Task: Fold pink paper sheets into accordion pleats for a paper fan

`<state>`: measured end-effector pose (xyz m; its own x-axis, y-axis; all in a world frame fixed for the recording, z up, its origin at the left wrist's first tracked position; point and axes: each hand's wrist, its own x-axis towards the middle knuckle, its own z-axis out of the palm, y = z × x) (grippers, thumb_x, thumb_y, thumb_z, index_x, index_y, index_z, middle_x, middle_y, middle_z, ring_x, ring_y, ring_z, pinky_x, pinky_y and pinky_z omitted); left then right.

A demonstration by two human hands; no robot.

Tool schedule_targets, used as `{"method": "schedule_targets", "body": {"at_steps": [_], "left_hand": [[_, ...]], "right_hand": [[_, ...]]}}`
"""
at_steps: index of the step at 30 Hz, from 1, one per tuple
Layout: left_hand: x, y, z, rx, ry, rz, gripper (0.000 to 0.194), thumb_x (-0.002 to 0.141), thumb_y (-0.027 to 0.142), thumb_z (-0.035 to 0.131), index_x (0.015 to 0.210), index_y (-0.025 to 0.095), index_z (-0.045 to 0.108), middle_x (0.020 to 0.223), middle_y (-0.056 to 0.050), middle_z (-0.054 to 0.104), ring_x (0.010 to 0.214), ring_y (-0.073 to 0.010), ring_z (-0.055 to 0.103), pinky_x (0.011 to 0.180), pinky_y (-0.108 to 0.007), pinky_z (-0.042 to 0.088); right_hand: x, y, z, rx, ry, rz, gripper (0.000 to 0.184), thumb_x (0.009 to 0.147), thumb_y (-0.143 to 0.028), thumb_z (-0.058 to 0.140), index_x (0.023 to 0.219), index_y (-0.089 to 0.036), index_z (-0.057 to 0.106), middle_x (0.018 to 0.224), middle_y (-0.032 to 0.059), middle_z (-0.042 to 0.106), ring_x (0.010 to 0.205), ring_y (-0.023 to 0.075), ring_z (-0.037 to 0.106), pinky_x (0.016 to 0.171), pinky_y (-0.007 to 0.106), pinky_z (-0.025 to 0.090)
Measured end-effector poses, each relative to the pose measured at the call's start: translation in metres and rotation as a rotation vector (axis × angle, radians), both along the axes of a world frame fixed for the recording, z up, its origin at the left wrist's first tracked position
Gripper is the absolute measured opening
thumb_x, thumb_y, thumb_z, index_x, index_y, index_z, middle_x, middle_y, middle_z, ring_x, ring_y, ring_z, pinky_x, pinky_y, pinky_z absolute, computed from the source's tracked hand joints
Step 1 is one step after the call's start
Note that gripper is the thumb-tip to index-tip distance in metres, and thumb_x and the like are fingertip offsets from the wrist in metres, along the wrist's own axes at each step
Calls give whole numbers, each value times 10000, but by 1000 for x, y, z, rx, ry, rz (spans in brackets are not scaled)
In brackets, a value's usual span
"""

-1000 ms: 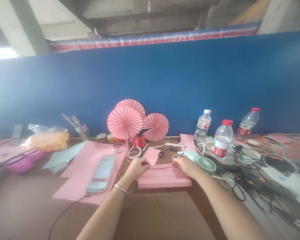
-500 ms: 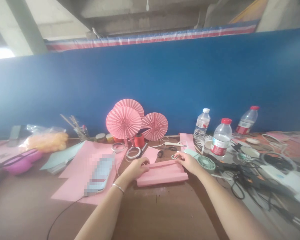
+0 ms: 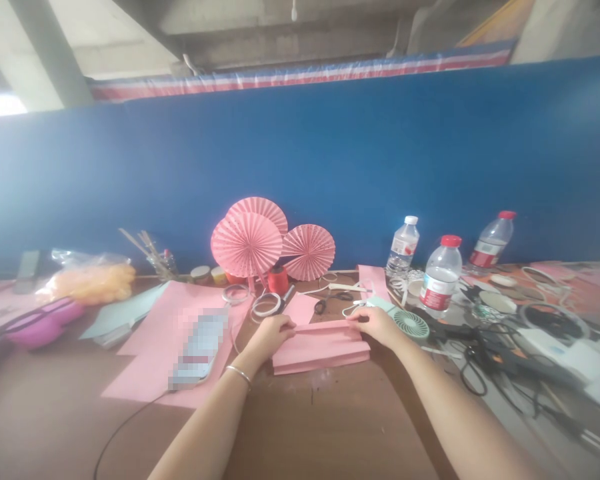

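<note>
At the far left of the bench, a clear plastic bag (image 3: 90, 283) of orange-yellow contents lies behind a magenta object (image 3: 40, 325) with a dark strap. To its right are pale green sheets (image 3: 125, 310) and a clear jar (image 3: 164, 267) of thin sticks. Pink paper sheets (image 3: 137, 363) lie nearer, bearing a phone (image 3: 200, 350) with a cable attached; its face is pixelated and cannot be read.

The left hand (image 3: 270, 338), with a silver bangle (image 3: 239, 377) at the wrist, has its fingers pinched on the far left end of a pleated pink paper strip (image 3: 320, 353), which lies at the centre of the bench. Behind stand round pink paper fans (image 3: 253, 243) and a red spool (image 3: 279, 279). The right hand (image 3: 380, 328) has its fingers pinched on the strip's far right end, just beside a mint-green handheld fan (image 3: 411, 325).

Farther right are three bottles: one white-capped (image 3: 403, 248) and two red-capped (image 3: 440, 277), their red-and-white labels too blurred to read. Dark cables (image 3: 480, 373) tangle nearer.

The bench top (image 3: 315, 433) is brown with small dark marks. A blue partition (image 3: 330, 153) spans the far side, topped by red, white and blue striped sheeting (image 3: 300, 77) beneath grey concrete beams (image 3: 260, 27).
</note>
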<state>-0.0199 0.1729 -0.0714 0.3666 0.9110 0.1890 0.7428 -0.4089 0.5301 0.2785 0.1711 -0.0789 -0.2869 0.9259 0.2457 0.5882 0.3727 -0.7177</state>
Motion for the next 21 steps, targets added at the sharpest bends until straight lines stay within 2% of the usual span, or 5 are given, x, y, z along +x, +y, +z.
{"method": "schedule_targets", "body": {"at_steps": [6,10,13,17,21], "left_hand": [[2,-3,6,46,125,-53,153,741,222,543,861,172,624,834,-30,651,783,-166,585,725,-251,426],[5,-8,17,123,233,-107,123,747,173,524,760,173,647,1023,-65,584,921,-194,528,834,-298,372],[8,-12,23,146,302,-161,188,781,130,468,839,190,637,996,-53,574,893,-171,528,803,-275,381],[14,-16,26,150,399,-227,217,792,84,429,792,193,617,822,-36,577,790,-161,542,708,-259,399],[23,-21,24,165,473,-234,172,805,127,443,742,154,601,825,-75,561,808,-200,534,736,-313,399]], "right_hand": [[-4,-2,4,73,-140,34,186,757,-315,564,850,-208,685,897,44,648,826,177,577,785,295,420],[-10,-5,10,152,-270,54,155,739,-258,582,841,-224,694,977,55,616,921,218,525,811,338,384],[-15,-6,14,240,-400,129,282,720,-156,572,973,-244,660,1061,46,580,973,208,500,850,319,364],[-20,-6,17,122,-468,291,283,773,-152,497,985,-247,657,943,29,619,858,163,557,797,260,394],[-20,-4,21,14,-518,278,212,772,-260,527,918,-236,679,936,39,619,798,167,579,736,257,410]]}}
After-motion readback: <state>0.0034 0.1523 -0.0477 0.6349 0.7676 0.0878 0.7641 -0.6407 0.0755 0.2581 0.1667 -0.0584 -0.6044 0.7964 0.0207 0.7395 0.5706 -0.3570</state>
